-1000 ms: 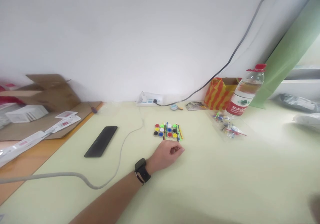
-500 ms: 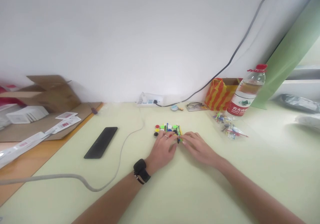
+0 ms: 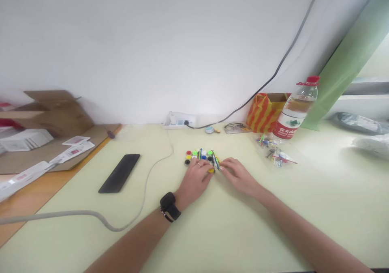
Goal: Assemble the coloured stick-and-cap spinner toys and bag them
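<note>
Small round coloured pieces, among them a red disc, a green disc and a black disc, lie grouped on the table in front of my hands. Thin coloured sticks lean at the right side of this group. My left hand is closed, its thumb and fingertips around a small yellow disc beside the sticks; its fingers hide part of the group. My right hand has its fingertips pinched at the right edge of the sticks.
A clear bag of small coloured parts lies right, before a water bottle and a striped bag. To the left are a black phone, a pale cable and a cardboard box. A power strip sits by the wall.
The view has shifted slightly. The fingertips of my two hands have drawn a little apart, and the coloured sticks between them now tilt more. The yellow disc shows at my left fingertips.
</note>
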Demonstrator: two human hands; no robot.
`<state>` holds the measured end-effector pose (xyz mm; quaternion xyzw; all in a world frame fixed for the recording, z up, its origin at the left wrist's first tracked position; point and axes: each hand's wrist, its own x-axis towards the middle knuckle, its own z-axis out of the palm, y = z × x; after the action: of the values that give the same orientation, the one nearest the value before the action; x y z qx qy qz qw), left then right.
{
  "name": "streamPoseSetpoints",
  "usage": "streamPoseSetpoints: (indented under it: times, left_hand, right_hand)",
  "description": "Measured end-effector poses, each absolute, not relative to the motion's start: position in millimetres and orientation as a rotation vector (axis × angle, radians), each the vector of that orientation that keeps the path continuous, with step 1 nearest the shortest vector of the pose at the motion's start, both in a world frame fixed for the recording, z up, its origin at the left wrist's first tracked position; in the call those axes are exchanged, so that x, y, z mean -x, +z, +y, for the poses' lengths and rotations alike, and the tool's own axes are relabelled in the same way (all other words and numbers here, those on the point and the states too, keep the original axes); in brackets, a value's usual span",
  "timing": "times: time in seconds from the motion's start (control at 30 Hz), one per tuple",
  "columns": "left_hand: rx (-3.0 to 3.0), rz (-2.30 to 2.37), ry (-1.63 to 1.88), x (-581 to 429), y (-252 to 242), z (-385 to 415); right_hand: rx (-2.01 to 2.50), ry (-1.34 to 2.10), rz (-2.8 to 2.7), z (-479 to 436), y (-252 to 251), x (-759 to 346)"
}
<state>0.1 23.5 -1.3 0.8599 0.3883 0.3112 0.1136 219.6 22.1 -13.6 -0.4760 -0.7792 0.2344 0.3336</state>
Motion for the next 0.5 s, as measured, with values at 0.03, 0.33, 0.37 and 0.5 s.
streamPoseSetpoints:
  times: [0.03,0.33,0.37,0.5]
  left_hand:
    - [-2.506,1.139,0.916,0,-1,23]
    - [-2.216,1.176,1.034,1,-3,25]
    - [-2.185,1.177,1.055,1,-3,26]
    - [-2.031,1.123,1.174,0,-3,27]
  right_hand:
    - [1.241,0.617,-2.013,23,-14,-220]
    - [1.341,0.569,-1.803,29,-11,-232]
    - [1.341,0.547,-1.779,29,-10,-234]
    - [1.277,0.484,-1.674,28,-4,-238]
